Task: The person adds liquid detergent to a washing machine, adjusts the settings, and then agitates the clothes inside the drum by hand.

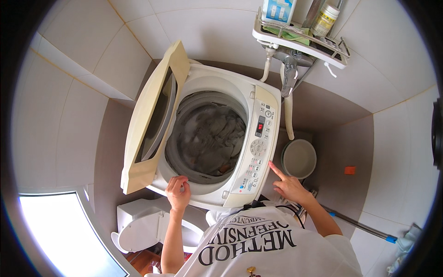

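A white top-loading washing machine (214,204) stands before me with its cream lid (138,176) raised on the left. Dark wet laundry (214,135) lies in water inside the drum. At the tub's near left rim is my left hand (179,192), its fingers curled; I see nothing held in it. My right hand (290,187) has its index finger stretched out, the tip at the edge of the control panel (258,149), near its lower buttons. Whether that fingertip touches the panel, I cannot tell. The panel's small display (260,127) glows red.
A white toilet (142,232) stands at the lower left. Right of the machine are a bucket (299,159), a hose (288,117) and a faucet (290,78). Above, a wall shelf (304,48) carries bottles and a green cloth. A mop handle (360,223) extends at the lower right.
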Demonstrator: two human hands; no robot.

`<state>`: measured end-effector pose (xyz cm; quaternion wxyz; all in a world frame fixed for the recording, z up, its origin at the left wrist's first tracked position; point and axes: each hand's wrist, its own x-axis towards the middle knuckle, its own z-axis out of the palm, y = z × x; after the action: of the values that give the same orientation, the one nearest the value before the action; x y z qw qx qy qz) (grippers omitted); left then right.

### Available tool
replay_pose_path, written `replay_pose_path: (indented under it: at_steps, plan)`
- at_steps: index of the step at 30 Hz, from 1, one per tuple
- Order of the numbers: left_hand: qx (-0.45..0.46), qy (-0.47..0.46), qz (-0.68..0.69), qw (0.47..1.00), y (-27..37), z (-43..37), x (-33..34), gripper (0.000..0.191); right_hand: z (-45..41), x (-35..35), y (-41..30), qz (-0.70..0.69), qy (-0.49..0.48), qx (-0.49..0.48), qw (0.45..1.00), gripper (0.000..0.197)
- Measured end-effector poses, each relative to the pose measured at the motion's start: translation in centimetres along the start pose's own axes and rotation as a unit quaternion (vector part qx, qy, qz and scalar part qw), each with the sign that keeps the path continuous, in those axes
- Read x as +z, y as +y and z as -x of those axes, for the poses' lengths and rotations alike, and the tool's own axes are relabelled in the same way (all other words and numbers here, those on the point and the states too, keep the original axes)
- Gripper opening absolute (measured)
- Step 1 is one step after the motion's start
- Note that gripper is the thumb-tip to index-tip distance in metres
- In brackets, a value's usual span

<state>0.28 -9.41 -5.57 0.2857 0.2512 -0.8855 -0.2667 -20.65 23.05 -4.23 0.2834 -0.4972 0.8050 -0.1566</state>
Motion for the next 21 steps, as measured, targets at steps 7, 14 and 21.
replay_pose_path:
  at_steps: [7, 14, 21]
  plan:
    - [0.006, 0.000, 0.002, 1.000, -0.3, 0.3, -0.2, 0.015, -4.5, -6.3, 0.8, 0.162, 0.262, -0.029, 0.951, 0.041]
    - [0.029, -0.001, 0.009, 1.000, 0.0, -0.2, -0.1, 0.017, -10.4, -11.3, 3.7, 0.272, 0.270, 0.032, 0.923, 0.061]
    - [0.002, 0.007, -0.005, 1.000, -0.3, 0.3, -0.2, 0.015, -11.0, -11.4, 3.2, 0.324, 0.264, 0.035, 0.908, 0.056]
